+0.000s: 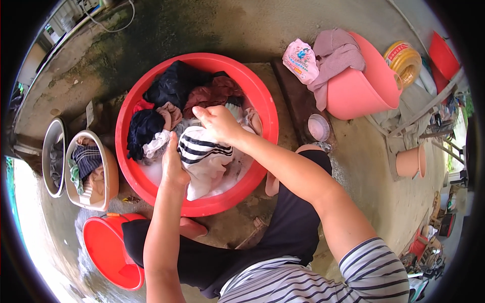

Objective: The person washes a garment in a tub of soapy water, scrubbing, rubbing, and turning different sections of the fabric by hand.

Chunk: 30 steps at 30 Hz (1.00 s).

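A big red basin (pixel 262 108) on the concrete ground holds soapy water and several wet garments, black, maroon, pink and white. Both my hands grip a white garment with black stripes (pixel 204 156) at the basin's front. My left hand (pixel 173 166) clutches its left edge near the water. My right hand (pixel 218 123) is bunched on its upper part, knuckles up. A black garment (pixel 174 83) lies at the basin's far side.
To the left stand a beige tub (pixel 108 174) with clothes and a grey bowl (pixel 50 146). A red bucket (pixel 108 250) sits by my left knee. A pink basin (pixel 361 86) draped with clothes, a small pink scoop (pixel 318 127), a yellow hose coil (pixel 404 58) and a pink pot (pixel 411 161) are on the right.
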Tool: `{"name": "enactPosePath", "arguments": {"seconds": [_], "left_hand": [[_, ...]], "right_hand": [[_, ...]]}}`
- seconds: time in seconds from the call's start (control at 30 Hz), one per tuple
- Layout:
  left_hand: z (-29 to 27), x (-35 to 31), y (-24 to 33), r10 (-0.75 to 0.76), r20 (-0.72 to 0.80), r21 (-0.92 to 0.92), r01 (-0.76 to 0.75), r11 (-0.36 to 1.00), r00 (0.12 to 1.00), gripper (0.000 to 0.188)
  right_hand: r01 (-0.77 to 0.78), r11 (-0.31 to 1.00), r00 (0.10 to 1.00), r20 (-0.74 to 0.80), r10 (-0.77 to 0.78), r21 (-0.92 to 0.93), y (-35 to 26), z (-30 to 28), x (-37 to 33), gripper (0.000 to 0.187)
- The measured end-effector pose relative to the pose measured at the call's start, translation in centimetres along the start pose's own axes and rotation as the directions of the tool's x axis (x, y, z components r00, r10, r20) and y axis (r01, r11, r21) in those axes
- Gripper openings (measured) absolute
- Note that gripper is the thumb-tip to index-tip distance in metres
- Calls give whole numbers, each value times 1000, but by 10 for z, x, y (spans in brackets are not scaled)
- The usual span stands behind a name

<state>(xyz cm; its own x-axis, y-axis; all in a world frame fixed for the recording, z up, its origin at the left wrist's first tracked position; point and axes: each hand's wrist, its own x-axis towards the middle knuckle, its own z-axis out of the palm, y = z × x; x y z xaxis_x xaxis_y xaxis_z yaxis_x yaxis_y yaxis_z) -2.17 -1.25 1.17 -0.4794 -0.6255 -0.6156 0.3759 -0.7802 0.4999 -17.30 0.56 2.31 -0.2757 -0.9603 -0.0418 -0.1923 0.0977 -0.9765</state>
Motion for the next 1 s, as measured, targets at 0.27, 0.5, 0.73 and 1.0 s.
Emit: {"name": "enactPosePath", "arguments": {"seconds": [0.27,0.5,0.73,1.0], "left_hand": [[1,-8,12,-50,276,-109,82,991,960,46],[-3,-22,11,-4,372,225,-86,971,928,28],[6,-32,17,-18,235,402,-80,912,972,21],[-16,-18,-6,228,192,661,-298,689,955,10]], "right_hand": [[-117,991,839,529,131,-61,-18,-26,-14,24],[-243,965,861,481,168,98,-25,-29,-23,10],[-68,997,867,496,40,37,-12,-25,-25,13],[143,954,899,437,-14,-263,-11,-2,-43,17]]}}
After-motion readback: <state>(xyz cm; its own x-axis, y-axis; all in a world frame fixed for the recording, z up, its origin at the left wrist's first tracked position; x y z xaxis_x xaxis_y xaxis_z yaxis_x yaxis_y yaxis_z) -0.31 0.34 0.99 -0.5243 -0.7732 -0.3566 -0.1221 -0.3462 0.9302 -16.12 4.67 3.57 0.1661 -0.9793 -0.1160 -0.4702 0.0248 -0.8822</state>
